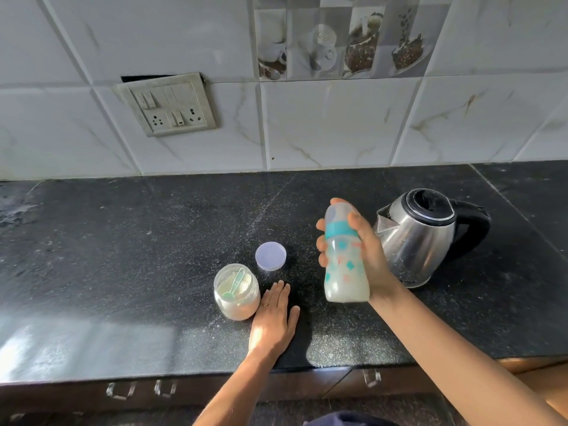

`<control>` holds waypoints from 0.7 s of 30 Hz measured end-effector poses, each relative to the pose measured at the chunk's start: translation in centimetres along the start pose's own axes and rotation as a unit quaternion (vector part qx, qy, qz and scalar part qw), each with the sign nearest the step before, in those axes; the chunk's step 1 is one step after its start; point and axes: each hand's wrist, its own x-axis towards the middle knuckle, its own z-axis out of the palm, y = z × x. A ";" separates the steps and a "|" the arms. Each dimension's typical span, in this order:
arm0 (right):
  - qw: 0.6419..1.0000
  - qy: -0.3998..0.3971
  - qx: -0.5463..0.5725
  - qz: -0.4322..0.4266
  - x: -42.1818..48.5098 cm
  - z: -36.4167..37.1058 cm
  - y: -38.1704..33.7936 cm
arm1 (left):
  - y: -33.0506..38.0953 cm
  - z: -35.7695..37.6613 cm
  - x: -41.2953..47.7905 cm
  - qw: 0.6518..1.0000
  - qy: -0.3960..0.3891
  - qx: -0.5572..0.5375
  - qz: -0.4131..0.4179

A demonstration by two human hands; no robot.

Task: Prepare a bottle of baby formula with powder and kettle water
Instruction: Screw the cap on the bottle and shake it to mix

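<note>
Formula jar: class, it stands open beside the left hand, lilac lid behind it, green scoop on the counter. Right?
No: the head view shows the green scoop inside the formula jar, not on the counter. The jar stands open beside the left hand, lilac lid behind it.

Clearance around the two hands, countertop level and above

Left hand lies flat on the black countertop. The open powder jar crowds its little-finger side, touching or just beside, can't tell. The jar lid lies just past the fingertips, small gap. Thumb side is bare. Right hand holds the baby bottle off the surface, and the kettle stands close behind the back of that hand, spout toward it, blocking that side. Between the two hands' fingers a lane runs free to the tiled wall. Beyond the jar, wide bare countertop.
</note>
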 end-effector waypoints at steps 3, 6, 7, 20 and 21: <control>0.991 0.077 0.106 0.019 1.6 0.1 -0.6 | 0.1 -0.1 -0.1 1.000 -0.002 -0.003 0.000; 0.998 0.037 0.035 0.039 1.2 0.4 0.3 | 0.2 -0.1 -0.2 1.000 -0.002 0.002 0.000; 0.999 0.012 0.001 0.043 0.8 0.7 0.7 | 0.2 -0.1 -0.2 1.000 0.000 0.003 -0.001; 0.999 0.032 -0.029 0.032 0.1 0.6 0.9 | 0.3 -0.2 -0.1 1.000 0.009 0.008 0.002; 0.996 0.074 0.032 0.037 0.7 0.6 0.5 | 0.3 -0.2 -0.1 1.000 0.007 0.006 0.001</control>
